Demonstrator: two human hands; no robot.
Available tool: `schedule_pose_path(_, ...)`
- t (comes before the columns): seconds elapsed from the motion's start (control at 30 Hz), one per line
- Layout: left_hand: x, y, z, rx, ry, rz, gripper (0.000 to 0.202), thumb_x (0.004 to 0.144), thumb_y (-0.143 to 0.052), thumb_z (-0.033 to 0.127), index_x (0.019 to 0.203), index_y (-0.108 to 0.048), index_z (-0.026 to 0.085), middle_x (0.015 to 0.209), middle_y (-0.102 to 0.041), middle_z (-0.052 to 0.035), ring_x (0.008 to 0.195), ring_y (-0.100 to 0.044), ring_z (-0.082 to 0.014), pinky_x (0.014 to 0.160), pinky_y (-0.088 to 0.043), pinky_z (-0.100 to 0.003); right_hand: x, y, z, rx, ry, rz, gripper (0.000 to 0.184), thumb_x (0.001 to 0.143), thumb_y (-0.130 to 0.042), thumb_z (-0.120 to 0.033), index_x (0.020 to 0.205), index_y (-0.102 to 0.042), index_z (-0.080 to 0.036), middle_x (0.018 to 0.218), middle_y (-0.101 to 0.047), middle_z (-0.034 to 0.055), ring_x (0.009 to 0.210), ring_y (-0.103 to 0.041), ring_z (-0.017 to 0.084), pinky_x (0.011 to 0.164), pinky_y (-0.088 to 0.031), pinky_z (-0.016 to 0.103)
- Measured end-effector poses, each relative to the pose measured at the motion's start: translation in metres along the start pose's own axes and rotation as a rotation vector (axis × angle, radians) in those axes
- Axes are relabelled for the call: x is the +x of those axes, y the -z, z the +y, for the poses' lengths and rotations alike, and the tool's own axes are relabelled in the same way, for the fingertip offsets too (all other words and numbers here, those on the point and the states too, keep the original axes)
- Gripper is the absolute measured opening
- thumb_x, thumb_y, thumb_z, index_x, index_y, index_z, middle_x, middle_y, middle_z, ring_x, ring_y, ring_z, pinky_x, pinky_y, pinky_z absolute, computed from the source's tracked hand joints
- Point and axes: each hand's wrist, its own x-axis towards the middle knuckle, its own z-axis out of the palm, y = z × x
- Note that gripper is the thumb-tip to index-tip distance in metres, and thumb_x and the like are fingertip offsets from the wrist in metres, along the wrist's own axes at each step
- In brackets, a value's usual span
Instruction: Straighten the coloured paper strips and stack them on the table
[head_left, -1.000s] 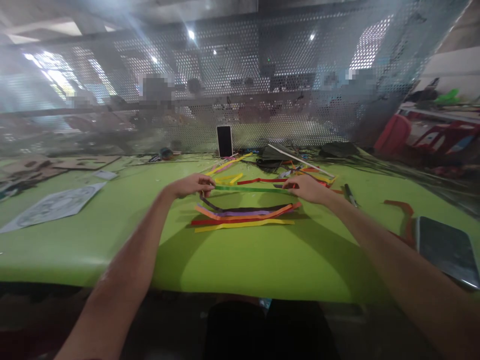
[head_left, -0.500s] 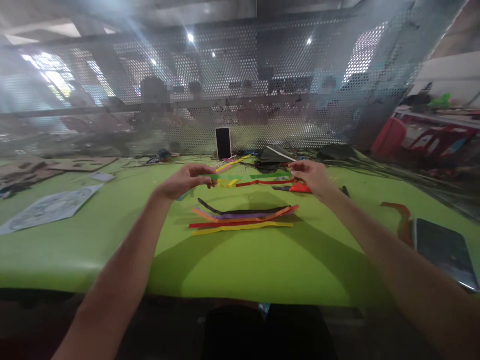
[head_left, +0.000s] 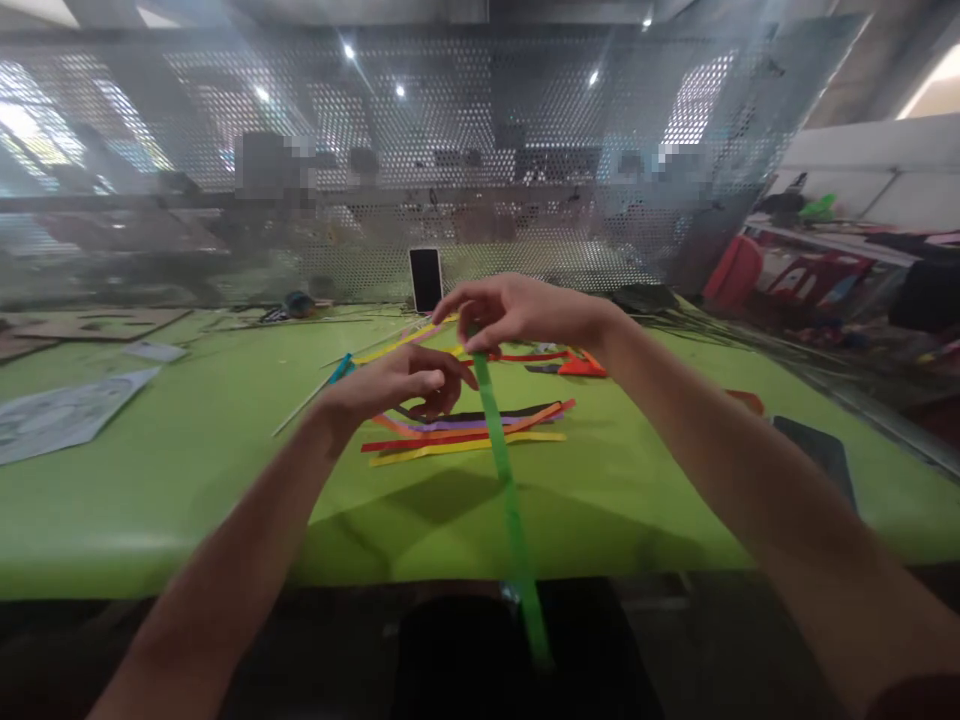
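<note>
A long green strip hangs from the fingertips of my right hand, which pinches its upper end. The strip runs down past the table's front edge over my lap. Close by on the left is my left hand, its fingers loosely bent and apart, the index fingertip near the strip; nothing shows in it. Beneath the hands lie a black strip, a purple strip, an orange strip, a red strip and a yellow strip, roughly side by side.
Beyond the hands lie more yellow strips, a red piece and a blue piece. A phone leans upright before the perforated screen. Printed paper lies left, a dark phone-like device right.
The green strip was stretched level between both hands; now it hangs from my right hand alone. My right hand has moved left, and my left hand has let go of its end.
</note>
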Motion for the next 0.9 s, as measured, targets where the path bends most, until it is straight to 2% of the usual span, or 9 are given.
schedule_pose_path(0.1,0.002,-0.016,0.004,-0.039,0.042,0.080,0.046,0.080,-0.074,0.057,0.090,-0.073,0.012,0.052,-0.057,-0.0001,0.042,-0.048,-0.0081,0.039,-0.036,-0.018,0.029,-0.009,-0.011,-0.134,0.089,0.000,0.032,0.079,-0.074,-0.010,0.109,-0.066,-0.017,0.080,-0.067,-0.0010,0.072,-0.060,0.012,0.064,-0.051,0.021)
schedule_pose_path(0.2,0.006,-0.020,0.003,-0.123,0.052,0.283,0.036,0.085,-0.072,0.049,0.080,-0.071,0.013,0.045,-0.055,0.0015,0.037,-0.047,-0.0079,0.035,-0.034,-0.017,0.036,-0.017,-0.007,-0.184,0.103,0.220,0.036,0.085,-0.070,-0.012,0.119,-0.060,-0.017,0.092,-0.068,0.0020,0.076,-0.061,0.012,0.065,-0.052,0.021)
schedule_pose_path(0.3,0.011,-0.012,-0.002,-0.221,-0.027,0.506,0.031,0.084,-0.072,0.044,0.077,-0.068,0.014,0.048,-0.058,0.0007,0.038,-0.052,-0.0086,0.035,-0.034,-0.016,0.019,-0.026,0.001,-0.142,-0.035,0.436,0.040,0.094,-0.066,-0.026,0.130,-0.052,-0.017,0.106,-0.067,0.0074,0.079,-0.065,0.013,0.063,-0.053,0.021)
schedule_pose_path(0.4,0.013,0.005,-0.009,-0.241,-0.075,0.681,0.026,0.084,-0.072,0.040,0.081,-0.069,0.014,0.055,-0.063,-0.0006,0.044,-0.058,-0.0091,0.038,-0.038,-0.016,-0.010,-0.033,0.007,-0.006,-0.267,0.314,0.044,0.097,-0.059,-0.044,0.130,-0.051,-0.016,0.103,-0.069,0.0095,0.072,-0.067,0.014,0.059,-0.054,0.024)
schedule_pose_path(0.47,0.013,0.020,-0.016,-0.200,-0.057,0.764,0.027,0.083,-0.073,0.040,0.082,-0.068,0.014,0.059,-0.066,-0.0019,0.047,-0.061,-0.0102,0.042,-0.042,-0.017,-0.029,-0.032,0.013,0.064,-0.356,0.180,0.043,0.096,-0.062,-0.045,0.126,-0.053,-0.016,0.092,-0.070,0.0068,0.061,-0.064,0.012,0.054,-0.052,0.023)
schedule_pose_path(0.53,0.012,0.035,-0.025,-0.119,0.000,0.825,0.029,0.082,-0.073,0.042,0.081,-0.067,0.013,0.061,-0.068,-0.0033,0.050,-0.063,-0.0118,0.044,-0.045,-0.018,-0.045,-0.026,0.022,0.076,-0.402,0.120,0.037,0.093,-0.065,-0.044,0.117,-0.058,-0.016,0.080,-0.068,0.0029,0.054,-0.059,0.010,0.050,-0.048,0.022)
schedule_pose_path(0.63,0.007,0.053,-0.039,0.013,0.115,0.801,0.033,0.081,-0.074,0.044,0.080,-0.065,0.013,0.063,-0.069,-0.0051,0.053,-0.065,-0.0134,0.048,-0.048,-0.021,-0.061,-0.008,0.043,-0.023,-0.457,0.141,0.033,0.087,-0.069,-0.046,0.096,-0.066,-0.015,0.064,-0.059,-0.0015,0.048,-0.051,0.008,0.046,-0.040,0.023)
schedule_pose_path(0.77,-0.003,0.064,-0.053,0.126,0.224,0.672,0.038,0.075,-0.079,0.048,0.074,-0.066,0.012,0.061,-0.070,-0.0071,0.050,-0.063,-0.0130,0.048,-0.048,-0.022,-0.071,0.015,0.077,-0.170,-0.515,0.275,0.033,0.083,-0.070,-0.050,0.086,-0.069,-0.017,0.058,-0.053,-0.0030,0.045,-0.041,0.008,0.046,-0.030,0.025)
schedule_pose_path(0.9,-0.010,0.063,-0.057,0.224,0.265,0.555,0.040,0.072,-0.081,0.050,0.072,-0.069,0.012,0.065,-0.071,-0.0086,0.053,-0.064,-0.0135,0.053,-0.052,-0.023,-0.074,0.025,0.109,-0.436,-0.527,0.345,0.026,0.083,-0.066,-0.043,0.078,-0.069,-0.017,0.062,-0.059,0.0006,0.054,-0.046,0.012,0.055,-0.033,0.028)
